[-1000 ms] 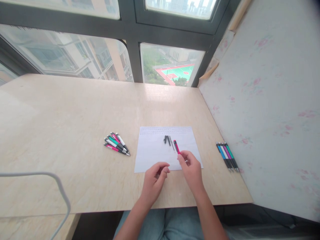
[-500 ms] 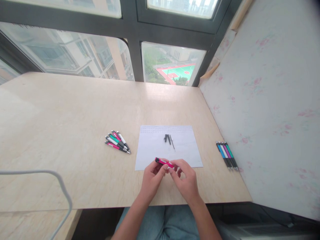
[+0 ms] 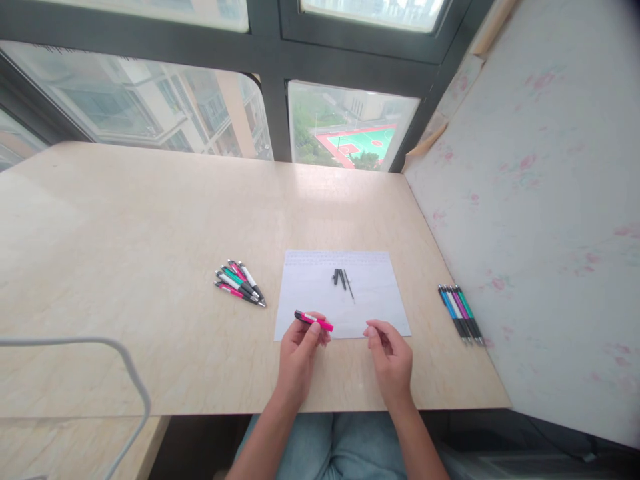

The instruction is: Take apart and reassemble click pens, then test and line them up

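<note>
My left hand [image 3: 299, 353] pinches a pink pen barrel [image 3: 314, 321] with a black end, holding it level over the near edge of a white sheet of paper [image 3: 320, 293]. My right hand [image 3: 391, 357] hovers just right of it, fingers loosely curled with nothing in them. On the sheet, further from me, lie small dark pen parts [image 3: 341, 278] and a thin refill.
A fanned pile of several pens [image 3: 240, 283] lies left of the sheet. A row of several pens [image 3: 460, 312] lies by the right wall. A white wire frame [image 3: 100, 360] juts in at lower left. The beige table [image 3: 150, 220] ends at dark-framed windows.
My right hand picked the pink barrel off the sheet, brought it toward me and passed it to my left hand. The right hand then let go and drew off to the right.
</note>
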Demonstrator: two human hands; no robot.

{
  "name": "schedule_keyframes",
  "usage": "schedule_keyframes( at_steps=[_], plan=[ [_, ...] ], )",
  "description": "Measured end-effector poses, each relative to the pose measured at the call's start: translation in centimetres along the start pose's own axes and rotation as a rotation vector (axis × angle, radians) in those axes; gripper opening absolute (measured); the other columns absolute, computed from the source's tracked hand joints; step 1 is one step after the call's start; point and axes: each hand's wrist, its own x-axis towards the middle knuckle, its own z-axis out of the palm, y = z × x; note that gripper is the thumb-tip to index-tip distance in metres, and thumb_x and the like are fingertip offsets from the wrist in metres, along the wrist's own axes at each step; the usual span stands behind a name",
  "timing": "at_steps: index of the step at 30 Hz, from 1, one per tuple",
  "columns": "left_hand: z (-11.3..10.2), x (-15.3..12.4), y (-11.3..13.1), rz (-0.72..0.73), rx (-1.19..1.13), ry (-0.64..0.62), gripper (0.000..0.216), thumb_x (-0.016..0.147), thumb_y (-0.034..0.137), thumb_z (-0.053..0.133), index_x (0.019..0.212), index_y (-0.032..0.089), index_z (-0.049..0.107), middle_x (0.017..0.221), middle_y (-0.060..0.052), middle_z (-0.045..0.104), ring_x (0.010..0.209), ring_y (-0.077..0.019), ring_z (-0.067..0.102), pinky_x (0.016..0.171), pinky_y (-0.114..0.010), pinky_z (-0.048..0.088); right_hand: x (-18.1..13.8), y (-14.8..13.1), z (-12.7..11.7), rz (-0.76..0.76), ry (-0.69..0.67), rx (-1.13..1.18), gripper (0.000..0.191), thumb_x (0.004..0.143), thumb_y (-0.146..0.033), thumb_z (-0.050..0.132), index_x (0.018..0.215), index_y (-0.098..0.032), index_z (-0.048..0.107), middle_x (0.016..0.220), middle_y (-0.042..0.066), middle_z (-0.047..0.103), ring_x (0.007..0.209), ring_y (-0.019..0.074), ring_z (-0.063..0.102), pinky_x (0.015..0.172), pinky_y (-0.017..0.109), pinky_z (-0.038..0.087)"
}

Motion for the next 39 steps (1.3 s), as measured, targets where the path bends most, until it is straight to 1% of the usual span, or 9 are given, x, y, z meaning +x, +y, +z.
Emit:
schedule_keyframes(
  at_steps=[5, 8, 11, 15, 18, 22, 29, 34, 39],
  plan=[
    [0.2, 0.2, -0.1, -0.087, -0.063, 0.012, 0.024, 0.082, 0.033, 0.072, 0.098, 0.016, 0.067, 0.083, -0.003, 0.065, 0.068, -0.0109, 0.055, 0.067, -0.025, 0.044, 1.4, -0.8, -0.4, -0.045, -0.019, -0.087, 0.02, 0.092, -0.033, 0.057, 0.096, -0.019, 0.07, 0.084, 0.005, 0.072, 0.074, 0.0179, 0.066, 0.064, 0.028, 0.052],
    [0.3, 0.5, 0.0, -0.109, -0.076, 0.006, 0.024, 0.082, 0.033, 0.072, 0.098, 0.017, 0.066, 0.084, -0.002, 0.064, 0.07, -0.0111, 0.055, 0.068, -0.025, 0.044, 4.4, -1.5, -0.4, -0.106, -0.085, -0.25, 0.021, 0.092, -0.031, 0.054, 0.096, -0.018, 0.069, 0.089, 0.006, 0.071, 0.07, 0.0168, 0.062, 0.063, 0.029, 0.049],
    [0.2, 0.6, 0.0, -0.093, -0.045, -0.028, 0.022, 0.083, 0.034, 0.071, 0.096, 0.017, 0.066, 0.083, -0.002, 0.063, 0.07, -0.0119, 0.055, 0.068, -0.025, 0.044, 8.0, -1.9, 0.3, -0.172, -0.195, -0.435, 0.02, 0.089, -0.026, 0.054, 0.096, -0.018, 0.07, 0.088, 0.005, 0.071, 0.061, 0.0146, 0.056, 0.069, 0.031, 0.048],
    [-0.1, 0.7, -0.3, -0.078, -0.016, -0.051, 0.022, 0.085, 0.035, 0.068, 0.098, 0.017, 0.065, 0.084, -0.003, 0.063, 0.071, -0.0126, 0.056, 0.069, -0.027, 0.044, 10.9, -2.0, 1.5, -0.179, -0.289, -0.574, 0.019, 0.086, -0.021, 0.053, 0.094, -0.019, 0.07, 0.091, 0.006, 0.071, 0.075, 0.0175, 0.063, 0.072, 0.03, 0.045],
    [-0.2, 0.6, -0.5, -0.06, 0.033, -0.055, 0.023, 0.085, 0.036, 0.068, 0.097, 0.016, 0.064, 0.082, -0.003, 0.064, 0.071, -0.013, 0.056, 0.07, -0.027, 0.044, 10.8, -1.9, 2.0, -0.161, -0.315, -0.637, 0.018, 0.086, -0.021, 0.053, 0.095, -0.019, 0.069, 0.09, 0.006, 0.071, 0.081, 0.0187, 0.064, 0.072, 0.029, 0.044],
    [0.0, 0.5, -0.3, -0.039, 0.099, -0.071, 0.024, 0.084, 0.037, 0.069, 0.096, 0.017, 0.064, 0.079, -0.003, 0.066, 0.07, -0.0139, 0.057, 0.071, -0.028, 0.045, 9.2, -2.1, 1.9, -0.155, -0.291, -0.724, 0.02, 0.087, -0.023, 0.054, 0.103, -0.018, 0.066, 0.09, 0.005, 0.069, 0.082, 0.0204, 0.063, 0.071, 0.031, 0.044],
    [0.5, 0.4, 0.5, -0.039, 0.15, -0.058, 0.024, 0.084, 0.036, 0.069, 0.095, 0.016, 0.063, 0.079, -0.003, 0.067, 0.07, -0.0148, 0.059, 0.07, -0.028, 0.046, 7.4, -2.8, 2.8, -0.213, -0.257, -0.878, 0.031, 0.085, -0.022, 0.056, 0.115, -0.015, 0.058, 0.1, 0.012, 0.066, 0.097, 0.0275, 0.059, 0.073, 0.034, 0.045],
    [0.3, 0.5, 0.2, -0.052, 0.134, -0.043, 0.024, 0.083, 0.035, 0.07, 0.096, 0.017, 0.063, 0.079, -0.003, 0.068, 0.07, -0.0147, 0.059, 0.07, -0.028, 0.046, 8.4, -3.1, 3.2, -0.217, -0.206, -0.856, 0.027, 0.086, -0.021, 0.053, 0.112, -0.016, 0.06, 0.099, 0.011, 0.066, 0.096, 0.0274, 0.058, 0.075, 0.035, 0.045],
    [0.0, 0.6, -0.2, -0.062, 0.105, -0.042, 0.027, 0.082, 0.037, 0.07, 0.096, 0.016, 0.063, 0.08, -0.004, 0.068, 0.07, -0.0148, 0.059, 0.07, -0.029, 0.045, 10.7, -2.8, 3.6, -0.185, -0.253, -0.771, 0.015, 0.088, -0.02, 0.053, 0.098, -0.018, 0.065, 0.097, 0.008, 0.068, 0.092, 0.0228, 0.061, 0.078, 0.032, 0.043]
  ],
)
